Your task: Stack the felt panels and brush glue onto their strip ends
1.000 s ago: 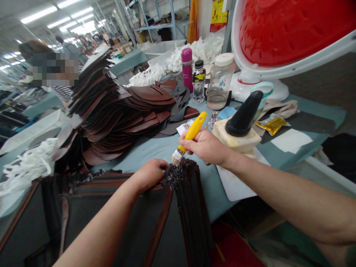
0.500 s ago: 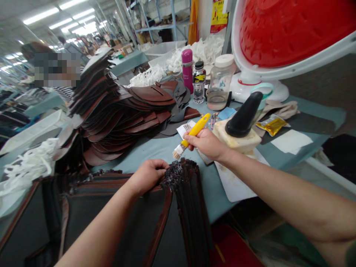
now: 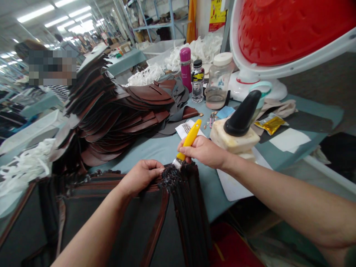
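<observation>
My left hand point(image 3: 141, 177) rests on the top end of a stack of dark leather strips point(image 3: 171, 178), whose edges are crusted with black glue-like matter. The stack runs toward me over larger dark panels with brown leather trim point(image 3: 91, 215). My right hand point(image 3: 201, 150) is shut on a yellow-handled brush point(image 3: 189, 139). Its pale bristles point(image 3: 176, 163) touch the crusted end of the stack, right next to my left fingers. A black cone on a cream block point(image 3: 241, 126) stands just beyond my right hand.
A tall pile of brown leather pieces point(image 3: 111, 118) lies on the blue-grey table point(image 3: 155, 148) to the left. Further back stand a pink flask point(image 3: 185, 68), a drink bottle point(image 3: 197, 81), a plastic jar point(image 3: 218, 81) and a red-and-white fan point(image 3: 292, 33). A person in a striped top point(image 3: 58, 92) stands beyond the pile.
My right hand has brought the brush down and left, from above the table onto the stack's crusted end. My left hand has stayed on the stack.
</observation>
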`<state>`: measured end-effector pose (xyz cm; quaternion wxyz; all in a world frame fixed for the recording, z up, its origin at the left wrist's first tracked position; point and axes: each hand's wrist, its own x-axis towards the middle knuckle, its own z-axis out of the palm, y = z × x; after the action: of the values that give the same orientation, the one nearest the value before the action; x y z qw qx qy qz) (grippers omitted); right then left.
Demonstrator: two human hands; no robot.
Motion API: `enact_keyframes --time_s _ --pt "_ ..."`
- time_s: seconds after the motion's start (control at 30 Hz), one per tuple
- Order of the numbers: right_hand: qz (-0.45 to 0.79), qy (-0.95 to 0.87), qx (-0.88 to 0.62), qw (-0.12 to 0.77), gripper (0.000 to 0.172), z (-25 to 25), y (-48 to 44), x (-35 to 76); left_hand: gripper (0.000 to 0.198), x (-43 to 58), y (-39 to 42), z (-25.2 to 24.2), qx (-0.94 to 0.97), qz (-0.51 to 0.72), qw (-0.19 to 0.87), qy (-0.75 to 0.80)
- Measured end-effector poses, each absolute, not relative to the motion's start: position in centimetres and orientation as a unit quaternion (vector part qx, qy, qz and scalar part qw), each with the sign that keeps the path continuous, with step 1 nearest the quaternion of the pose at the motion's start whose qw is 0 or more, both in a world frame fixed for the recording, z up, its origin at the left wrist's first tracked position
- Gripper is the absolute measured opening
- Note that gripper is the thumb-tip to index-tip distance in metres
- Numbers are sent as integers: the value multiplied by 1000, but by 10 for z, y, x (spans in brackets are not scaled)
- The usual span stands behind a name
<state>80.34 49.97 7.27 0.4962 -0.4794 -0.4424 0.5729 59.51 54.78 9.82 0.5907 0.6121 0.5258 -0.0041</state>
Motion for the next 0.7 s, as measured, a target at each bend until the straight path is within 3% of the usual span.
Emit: enact_keyframes --time_s 0.1,0.23,0.33,0.47,0.6,0.7 --pt "624 -414 -403 526 21 77 496 803 29 602 555 98 645 -45 559 520" --pt "547 -374 -446 602 23 71 500 810 23 620 562 92 728 -140 468 480" --pt "531 -407 -504 546 17 58 502 813 29 628 562 87 734 -180 487 438" --pt "511 -461 -569 450 10 47 500 817 32 625 559 82 700 -157 561 413" --pt "437 -446 -591 510 13 58 498 824 28 622 556 84 727 -126 541 404" --pt "464 -468 -527 537 17 66 492 823 30 623 554 87 727 -95 534 420"
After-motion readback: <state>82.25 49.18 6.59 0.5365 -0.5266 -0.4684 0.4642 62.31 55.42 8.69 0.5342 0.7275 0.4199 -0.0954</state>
